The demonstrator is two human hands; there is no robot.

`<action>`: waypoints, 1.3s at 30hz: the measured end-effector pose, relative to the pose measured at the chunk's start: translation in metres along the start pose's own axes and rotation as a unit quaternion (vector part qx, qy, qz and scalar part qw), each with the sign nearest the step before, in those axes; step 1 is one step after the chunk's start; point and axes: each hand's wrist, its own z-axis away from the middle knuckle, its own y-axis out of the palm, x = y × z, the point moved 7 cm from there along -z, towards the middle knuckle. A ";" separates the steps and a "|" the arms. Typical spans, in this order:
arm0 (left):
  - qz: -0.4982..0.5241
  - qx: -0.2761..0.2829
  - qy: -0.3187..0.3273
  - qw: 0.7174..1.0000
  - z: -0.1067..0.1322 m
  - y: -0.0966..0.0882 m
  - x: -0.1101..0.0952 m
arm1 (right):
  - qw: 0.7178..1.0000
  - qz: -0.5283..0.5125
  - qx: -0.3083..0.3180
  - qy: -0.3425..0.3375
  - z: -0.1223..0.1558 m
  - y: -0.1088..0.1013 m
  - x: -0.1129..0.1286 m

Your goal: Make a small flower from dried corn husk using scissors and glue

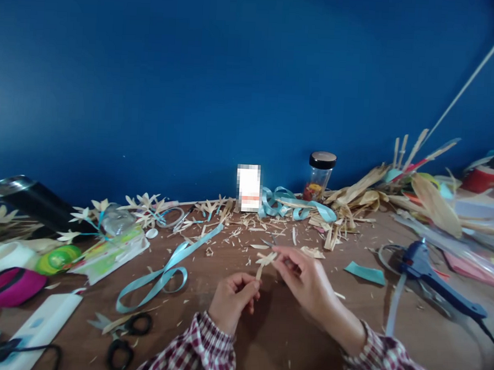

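Note:
My left hand [235, 299] is curled closed, pinching the lower end of a small pale straw-coloured husk piece [264, 262] held above the wooden table [288, 342]. My right hand [304, 279] pinches the upper, petal-like end of the same piece with its fingertips. Both wrists wear red-and-white checked sleeves. A long light-blue ribbon [172, 269] lies looped just left of my left hand. Husk shavings litter the table beyond my fingers.
Black-handled scissors [125, 339] lie near left. A blue glue gun [432, 277] sits right with a teal paper scrap [364, 273] beside it. A black-lidded jar [320, 175], a white box [248, 188], husk flowers [144, 207] and dry husks [374, 194] line the blue wall.

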 end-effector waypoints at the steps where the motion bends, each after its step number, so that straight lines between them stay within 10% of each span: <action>1: 0.005 -0.005 0.003 1.000 -0.002 -0.002 0.001 | 1.000 -0.019 0.022 -0.003 0.003 0.007 0.005; 12: -0.120 0.019 0.066 0.990 0.008 0.008 -0.013 | 0.991 -0.008 0.135 -0.013 0.015 0.036 0.013; 25: -0.062 0.142 0.045 0.987 0.022 0.023 -0.022 | 0.994 0.110 0.013 0.014 -0.001 0.004 -0.011; 29: -0.016 0.062 0.022 0.998 0.009 0.010 -0.006 | 0.998 0.021 -0.043 0.048 -0.006 -0.010 -0.013; 39: -0.091 0.046 0.041 0.994 0.005 0.009 -0.009 | 0.987 -0.077 0.134 0.030 0.014 0.036 0.013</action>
